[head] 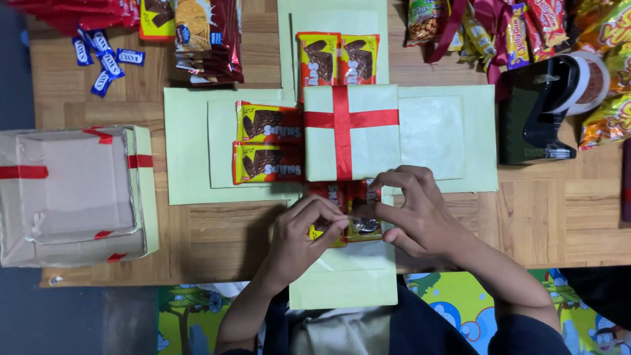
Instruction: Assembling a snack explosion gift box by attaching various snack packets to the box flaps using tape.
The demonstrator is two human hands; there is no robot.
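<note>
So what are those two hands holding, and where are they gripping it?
Both hands, left hand and right hand, pinch a small snack packet by its top edge.

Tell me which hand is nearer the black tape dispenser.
Right. The right hand lies below and left of the tape dispenser, apart from it; the left hand sits farther left.

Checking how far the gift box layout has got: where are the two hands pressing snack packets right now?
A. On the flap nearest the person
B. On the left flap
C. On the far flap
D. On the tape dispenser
A: the left hand and right hand both press snack packets on the flap nearest the person, below the red-ribboned centre square.
</note>
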